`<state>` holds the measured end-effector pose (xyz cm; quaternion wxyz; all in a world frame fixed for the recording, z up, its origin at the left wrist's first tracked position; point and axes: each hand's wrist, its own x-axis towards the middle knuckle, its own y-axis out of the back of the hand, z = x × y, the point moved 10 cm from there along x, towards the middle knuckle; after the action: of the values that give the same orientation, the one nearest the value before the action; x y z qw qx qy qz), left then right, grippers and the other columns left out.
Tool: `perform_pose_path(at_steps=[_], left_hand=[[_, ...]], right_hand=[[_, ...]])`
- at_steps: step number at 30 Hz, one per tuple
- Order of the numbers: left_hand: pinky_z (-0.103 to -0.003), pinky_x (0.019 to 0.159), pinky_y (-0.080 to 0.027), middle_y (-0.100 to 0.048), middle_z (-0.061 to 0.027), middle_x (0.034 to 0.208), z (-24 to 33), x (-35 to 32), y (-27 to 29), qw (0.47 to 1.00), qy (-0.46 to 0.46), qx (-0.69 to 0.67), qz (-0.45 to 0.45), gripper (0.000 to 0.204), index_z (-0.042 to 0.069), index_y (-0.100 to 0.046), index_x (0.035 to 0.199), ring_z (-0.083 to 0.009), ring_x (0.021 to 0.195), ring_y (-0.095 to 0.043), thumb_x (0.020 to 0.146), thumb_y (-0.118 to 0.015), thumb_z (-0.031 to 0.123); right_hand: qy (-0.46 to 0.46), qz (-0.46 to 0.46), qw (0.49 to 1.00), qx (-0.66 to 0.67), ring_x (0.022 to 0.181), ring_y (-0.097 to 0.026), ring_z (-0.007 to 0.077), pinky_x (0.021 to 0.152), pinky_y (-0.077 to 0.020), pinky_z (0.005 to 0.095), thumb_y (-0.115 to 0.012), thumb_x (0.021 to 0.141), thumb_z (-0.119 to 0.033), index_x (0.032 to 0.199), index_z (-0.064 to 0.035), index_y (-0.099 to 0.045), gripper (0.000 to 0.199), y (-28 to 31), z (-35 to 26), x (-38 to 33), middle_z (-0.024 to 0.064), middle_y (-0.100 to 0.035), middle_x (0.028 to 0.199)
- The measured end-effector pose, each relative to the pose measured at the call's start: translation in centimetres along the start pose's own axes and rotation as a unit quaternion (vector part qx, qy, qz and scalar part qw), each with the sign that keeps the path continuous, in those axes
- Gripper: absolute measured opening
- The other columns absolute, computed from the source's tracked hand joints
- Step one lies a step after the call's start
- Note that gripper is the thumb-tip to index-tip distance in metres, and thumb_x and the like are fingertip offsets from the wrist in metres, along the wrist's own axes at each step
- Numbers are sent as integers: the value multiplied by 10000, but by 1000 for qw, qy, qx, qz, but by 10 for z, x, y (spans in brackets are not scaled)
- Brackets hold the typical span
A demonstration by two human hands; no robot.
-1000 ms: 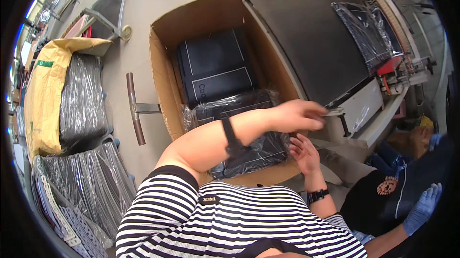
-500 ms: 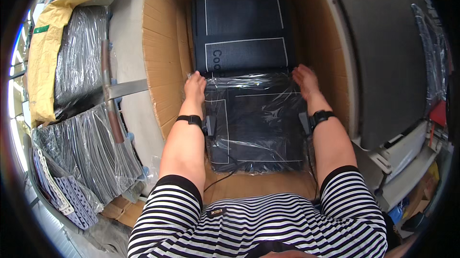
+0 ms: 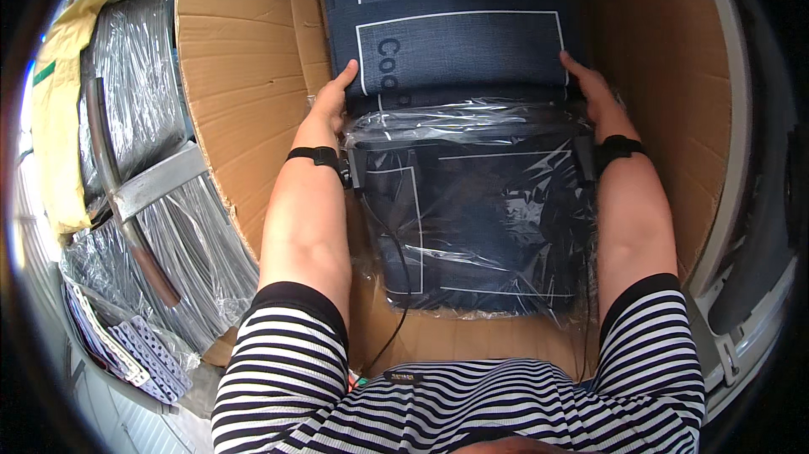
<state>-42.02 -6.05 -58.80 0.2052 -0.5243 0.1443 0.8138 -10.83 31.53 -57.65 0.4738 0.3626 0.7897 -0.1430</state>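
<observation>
Head view: both hands have dropped deeper into the cardboard box (image 3: 244,75). Left hand (image 3: 331,100) and right hand (image 3: 592,88) now grasp the plastic-wrapped navy pack (image 3: 480,210) at frame centre, so it seems seated.

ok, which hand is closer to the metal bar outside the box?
Left. The left hand grips the left edge of the plastic-wrapped dark pack by the box's left wall; the metal bar lies just past it. The right hand is on the pack's far side.

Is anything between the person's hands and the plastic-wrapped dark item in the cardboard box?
Nothing visible. The left hand and right hand both rest at the far corners of the plastic-wrapped dark item, against the unwrapped dark item behind it, inside the cardboard box.
</observation>
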Motion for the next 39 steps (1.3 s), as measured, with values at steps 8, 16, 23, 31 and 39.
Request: perform_pose_path(at_steps=[8, 16, 23, 31, 39], left_hand=[[-438, 951, -450, -550, -210, 1283, 39, -46, -13, 998, -18, 53, -15, 829, -40, -449, 1336, -326, 1143, -555, 750, -752, 463], [-435, 867, -508, -622, -158, 1179, 97, -97, -48, 995, -97, -7, -33, 667, 18, -518, 1272, -275, 1026, -623, 801, -693, 456], [-432, 910, -501, -632, -106, 1154, 150, -107, -84, 947, -155, -202, -194, 546, 77, -562, 1206, -272, 1040, -613, 889, -568, 522], [-541, 1038, -354, -517, -106, 1341, 86, -105, -85, 896, -241, -358, -107, 712, 120, -482, 1334, -313, 1242, -464, 907, -350, 674], [-647, 1091, -176, -190, -114, 1551, 26, -86, -65, 869, -192, -453, -43, 960, 167, -202, 1499, -378, 1401, -198, 803, -292, 822]], right_hand=[[-61, -26, 997, 28, 1285, -422, 345, 1052, -321, 503, -702, 763, -563, 1404, -12, -397, 899, 4, 7, 23, 203, -429, 1415], [-70, -12, 996, -50, 1321, -378, 301, 1068, -265, 526, -642, 793, -608, 1411, -68, -399, 856, 10, -1, 26, 130, -395, 1455], [-50, -16, 998, 31, 1371, -290, 285, 1077, -207, 537, -618, 773, -661, 1472, -110, -290, 948, 25, -18, 0, 108, -327, 1501], [-54, -66, 992, 95, 1361, -314, 325, 1079, -223, 579, -617, 816, -608, 1471, -70, -272, 915, -3, -2, 0, 133, -323, 1499], [-53, 55, 996, 40, 1241, -468, 327, 1022, -333, 539, -572, 856, -587, 1424, -84, -382, 783, -5, 1, -14, 141, -460, 1403]])
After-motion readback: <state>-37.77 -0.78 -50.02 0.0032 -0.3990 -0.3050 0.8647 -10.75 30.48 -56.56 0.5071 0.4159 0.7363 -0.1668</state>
